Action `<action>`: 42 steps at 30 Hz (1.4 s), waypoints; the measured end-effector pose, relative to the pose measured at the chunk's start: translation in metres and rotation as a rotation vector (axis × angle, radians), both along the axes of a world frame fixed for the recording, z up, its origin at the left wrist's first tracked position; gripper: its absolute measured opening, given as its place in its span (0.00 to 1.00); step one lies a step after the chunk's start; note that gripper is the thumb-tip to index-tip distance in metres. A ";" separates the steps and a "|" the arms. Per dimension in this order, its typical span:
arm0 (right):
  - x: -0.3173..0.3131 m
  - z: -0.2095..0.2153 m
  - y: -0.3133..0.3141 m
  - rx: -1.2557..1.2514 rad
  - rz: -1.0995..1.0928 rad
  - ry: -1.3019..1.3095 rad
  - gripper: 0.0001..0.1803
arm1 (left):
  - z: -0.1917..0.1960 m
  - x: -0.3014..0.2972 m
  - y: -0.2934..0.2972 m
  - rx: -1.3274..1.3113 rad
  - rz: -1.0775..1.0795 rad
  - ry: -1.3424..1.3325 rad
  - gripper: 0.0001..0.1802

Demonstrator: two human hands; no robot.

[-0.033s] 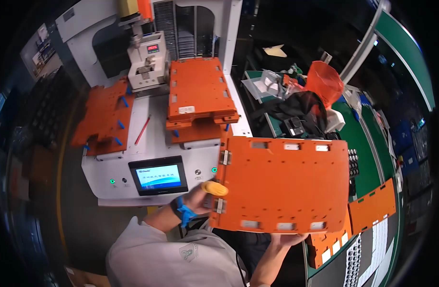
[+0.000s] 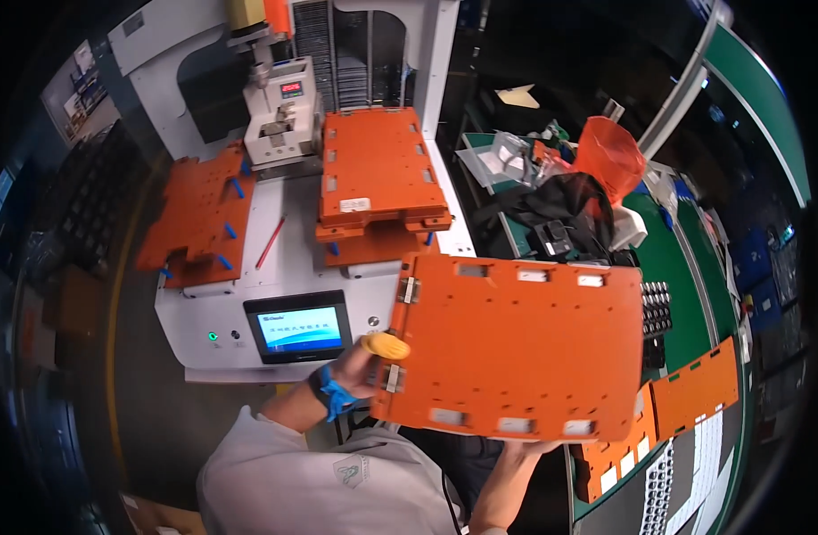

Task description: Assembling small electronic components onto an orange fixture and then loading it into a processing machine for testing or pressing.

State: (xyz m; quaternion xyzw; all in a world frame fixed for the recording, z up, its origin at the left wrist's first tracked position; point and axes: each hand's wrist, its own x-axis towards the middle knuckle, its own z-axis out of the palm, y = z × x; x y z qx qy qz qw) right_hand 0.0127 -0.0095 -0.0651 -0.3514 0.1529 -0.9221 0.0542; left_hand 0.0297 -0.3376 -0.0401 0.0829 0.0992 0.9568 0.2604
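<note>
Across the middle I hold a flat orange fixture board (image 2: 516,348) with slots along two edges and metal hinges on its left side. My left hand (image 2: 357,367), with yellow covering on the thumb and a blue band at the wrist, grips the hinged left edge. Below the near edge, my right hand (image 2: 532,448) supports the board from underneath; its fingers are mostly hidden. A similar orange fixture (image 2: 378,169) sits on the white machine, beyond the held board. To its left lies another orange plate (image 2: 197,218) with blue pins.
The machine's screen (image 2: 297,327) is just left of my left hand. A red pen (image 2: 271,242) lies on the white machine top (image 2: 288,205). At right, a green bench (image 2: 685,267) carries a red bag (image 2: 609,156), black cloth and more orange plates (image 2: 694,390).
The board and both hands have shifted slightly left and a little down, the board tilting a bit. My grip stays the same, and the view has moved slightly.
</note>
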 end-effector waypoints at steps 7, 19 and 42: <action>-0.021 0.029 -0.096 0.090 0.485 -0.222 0.44 | -0.053 0.086 -0.146 -0.353 0.346 -0.081 0.34; -0.053 0.099 -0.220 0.688 0.612 -0.528 0.28 | 0.073 0.121 -0.164 -0.200 0.924 -0.359 0.35; -0.006 0.139 -0.501 0.494 0.694 -0.538 0.23 | 0.076 0.056 -0.245 -1.406 2.213 -0.210 0.28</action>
